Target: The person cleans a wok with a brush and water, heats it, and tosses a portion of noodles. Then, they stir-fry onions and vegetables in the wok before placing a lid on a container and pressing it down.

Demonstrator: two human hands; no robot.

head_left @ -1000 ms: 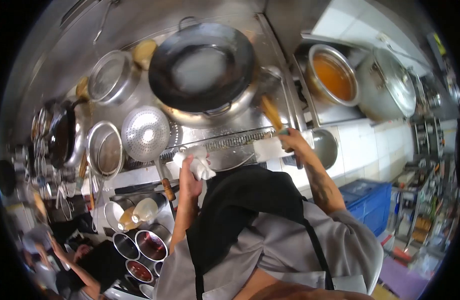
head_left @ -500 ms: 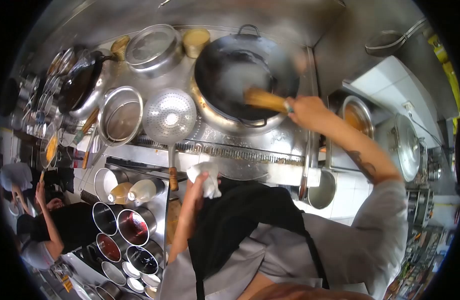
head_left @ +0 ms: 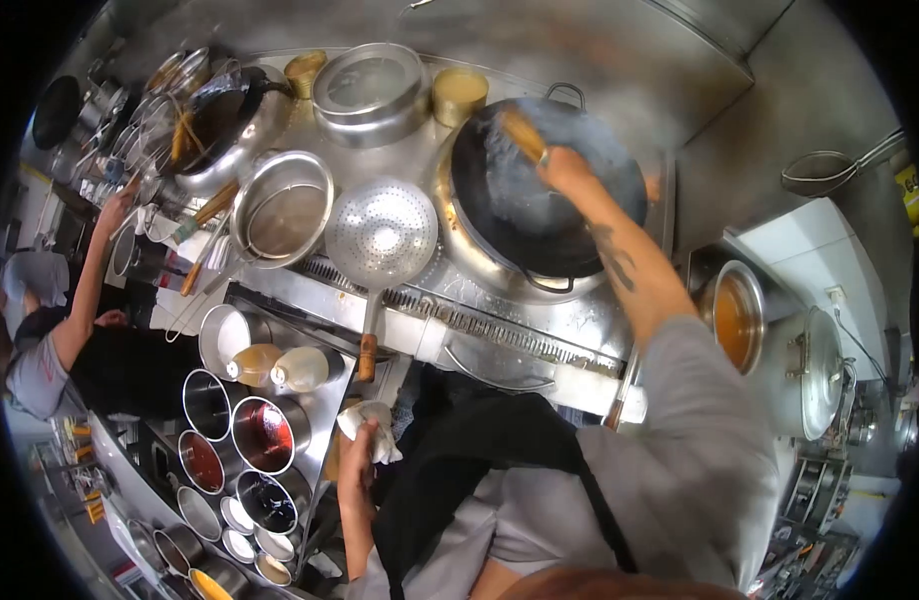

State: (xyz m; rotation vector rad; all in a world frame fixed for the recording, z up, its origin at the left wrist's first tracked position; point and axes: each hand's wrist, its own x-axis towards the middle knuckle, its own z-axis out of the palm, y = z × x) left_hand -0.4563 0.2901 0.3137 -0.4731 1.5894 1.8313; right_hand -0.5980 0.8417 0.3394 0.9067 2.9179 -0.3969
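In the head view, the right hand (head_left: 568, 168) has its grip closed round a brush (head_left: 523, 135) over the wok (head_left: 600, 215), toward eleven o'clock. At the wok's seven o'clock, the left hand's (head_left: 357, 465) grip curls around a white cloth (head_left: 383, 440).

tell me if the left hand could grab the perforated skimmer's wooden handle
Probably yes. The wooden handle of the perforated skimmer points toward the left hand, and nothing seems to block it. That hand holds a white cloth, though, so it would likely need to drop it or grip through it.
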